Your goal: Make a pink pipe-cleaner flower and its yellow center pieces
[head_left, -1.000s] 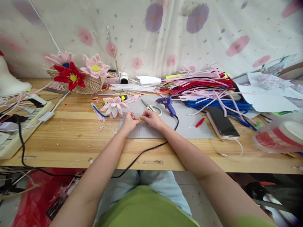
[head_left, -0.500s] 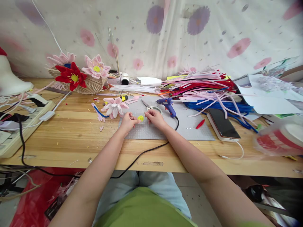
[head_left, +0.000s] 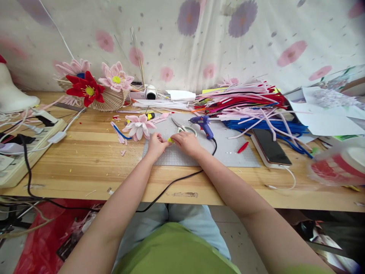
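Between my hands is a small yellow fuzzy disc [head_left: 170,140], like the centres of the finished flowers, now mostly covered by fingers. My left hand [head_left: 157,146] pinches its left side. My right hand [head_left: 185,142] has its fingers closed on the right side. Both are just above the grey cutting mat [head_left: 171,159]. Left of them lies a pale pink fuzzy flower [head_left: 139,127] without a yellow middle. Behind my right hand are scissors [head_left: 182,127] with white handles, and a purple glue gun [head_left: 203,125] rests to their right.
Bundles of pink and red pipe cleaners [head_left: 245,99] and blue ones [head_left: 265,126] fill the back right. A phone [head_left: 272,146] and a plastic tub [head_left: 336,165] are on the right. Finished flowers [head_left: 89,90] stand back left, near a power strip [head_left: 31,152]. A black cord [head_left: 171,185] crosses the front.
My right hand has come in to the yellow disc and its fingers have closed on it. The disc, seen round and face-on before, is now largely hidden. The view has shifted slightly.
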Tool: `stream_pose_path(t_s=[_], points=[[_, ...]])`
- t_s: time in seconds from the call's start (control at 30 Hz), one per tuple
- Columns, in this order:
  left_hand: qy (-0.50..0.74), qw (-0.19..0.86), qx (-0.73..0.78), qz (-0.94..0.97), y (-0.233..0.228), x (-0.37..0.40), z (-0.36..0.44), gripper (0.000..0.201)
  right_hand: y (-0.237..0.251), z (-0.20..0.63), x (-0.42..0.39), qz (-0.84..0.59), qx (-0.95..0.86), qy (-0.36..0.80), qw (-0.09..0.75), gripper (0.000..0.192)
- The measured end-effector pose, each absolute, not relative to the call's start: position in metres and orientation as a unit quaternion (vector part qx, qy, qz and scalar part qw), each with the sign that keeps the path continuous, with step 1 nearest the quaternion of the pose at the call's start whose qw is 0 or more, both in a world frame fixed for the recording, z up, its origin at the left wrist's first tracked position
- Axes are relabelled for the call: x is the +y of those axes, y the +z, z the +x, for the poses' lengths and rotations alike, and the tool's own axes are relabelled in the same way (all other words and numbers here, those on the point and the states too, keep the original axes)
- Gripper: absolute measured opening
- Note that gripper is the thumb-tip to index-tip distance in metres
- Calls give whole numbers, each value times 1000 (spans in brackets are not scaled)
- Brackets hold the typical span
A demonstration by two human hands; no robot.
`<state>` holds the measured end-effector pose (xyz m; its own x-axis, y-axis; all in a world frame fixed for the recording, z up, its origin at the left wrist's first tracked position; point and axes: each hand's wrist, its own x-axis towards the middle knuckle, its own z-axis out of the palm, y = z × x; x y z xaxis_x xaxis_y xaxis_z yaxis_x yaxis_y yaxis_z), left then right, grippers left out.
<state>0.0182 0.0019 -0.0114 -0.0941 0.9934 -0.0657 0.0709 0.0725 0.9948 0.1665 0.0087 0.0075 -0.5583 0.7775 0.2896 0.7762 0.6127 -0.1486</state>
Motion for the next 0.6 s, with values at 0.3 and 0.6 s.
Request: stream_pose_path(t_s=[0.3,0.6], points=[[492,487,558,459,-4,-2,20,55,2,171,14,-540,-788,68,288,15],[487,524,529,457,-3,-1,17,60,-9,170,20,-506,-665,361,415,23]])
